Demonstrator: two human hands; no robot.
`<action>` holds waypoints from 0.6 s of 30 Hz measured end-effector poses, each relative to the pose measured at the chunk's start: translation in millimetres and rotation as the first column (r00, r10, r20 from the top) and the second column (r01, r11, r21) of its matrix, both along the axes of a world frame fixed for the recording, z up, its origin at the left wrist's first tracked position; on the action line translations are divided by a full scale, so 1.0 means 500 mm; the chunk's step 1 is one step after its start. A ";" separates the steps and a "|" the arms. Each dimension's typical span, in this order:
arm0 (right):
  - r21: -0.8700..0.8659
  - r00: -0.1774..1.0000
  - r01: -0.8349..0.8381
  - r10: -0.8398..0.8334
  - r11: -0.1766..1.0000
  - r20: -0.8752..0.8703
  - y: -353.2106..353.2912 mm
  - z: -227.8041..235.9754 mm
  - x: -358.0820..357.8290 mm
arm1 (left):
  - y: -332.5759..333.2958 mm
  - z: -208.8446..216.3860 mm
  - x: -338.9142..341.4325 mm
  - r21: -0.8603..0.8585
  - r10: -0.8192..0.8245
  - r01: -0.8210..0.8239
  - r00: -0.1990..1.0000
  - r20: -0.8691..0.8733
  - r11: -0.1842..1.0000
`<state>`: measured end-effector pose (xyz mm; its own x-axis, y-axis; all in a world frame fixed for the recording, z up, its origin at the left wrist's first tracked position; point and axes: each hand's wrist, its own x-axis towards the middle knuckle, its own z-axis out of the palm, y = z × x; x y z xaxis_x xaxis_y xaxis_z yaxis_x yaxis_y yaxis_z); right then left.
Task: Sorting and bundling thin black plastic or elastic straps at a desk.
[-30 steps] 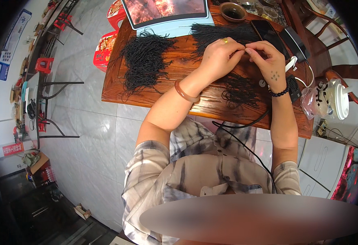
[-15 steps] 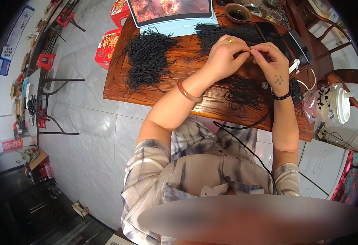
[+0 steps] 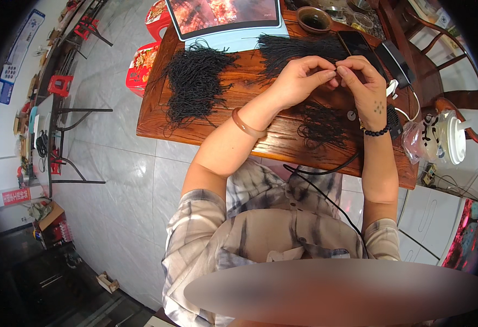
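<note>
Small pile (image 3: 323,125) of black cords is lying near the table's (image 3: 154,111) front edge, right of centre. Just beyond, left hand (image 3: 301,82) and right hand (image 3: 368,90) are hovering above the right half, forearms slanting inward, fingertips nearly touching. Each is pinching thumb toward forefinger; cannot tell whether a cord is sitting between. Judging by pose, fine fingertip work is under way, the next move calling for steady, close pinching. Left pile (image 3: 195,82) is lying toward the left edge; far pile (image 3: 299,49) is spreading behind the hands. Tablet (image 3: 222,13) is standing farther back.
</note>
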<state>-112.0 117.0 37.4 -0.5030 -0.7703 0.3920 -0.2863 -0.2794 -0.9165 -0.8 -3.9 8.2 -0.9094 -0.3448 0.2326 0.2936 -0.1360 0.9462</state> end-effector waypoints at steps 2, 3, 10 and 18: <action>-0.017 1.000 0.010 -0.010 1.000 -0.004 -0.001 -0.001 0.001 | -0.002 0.004 0.001 -0.050 0.037 -0.035 0.998 0.049 0.998; -0.016 1.000 0.008 -0.008 1.000 -0.004 0.001 0.002 -0.002 | -0.003 0.005 0.001 -0.103 0.076 -0.066 0.992 0.096 0.993; 0.076 0.796 0.156 -0.079 0.985 -0.601 0.003 0.011 -0.008 | -0.016 -0.010 -0.001 -0.637 0.318 -0.322 0.940 -0.125 0.700; 0.127 0.668 0.228 -0.060 0.965 -0.742 0.008 0.006 -0.008 | -0.020 -0.015 0.001 -0.755 0.306 -0.330 0.935 -0.178 0.567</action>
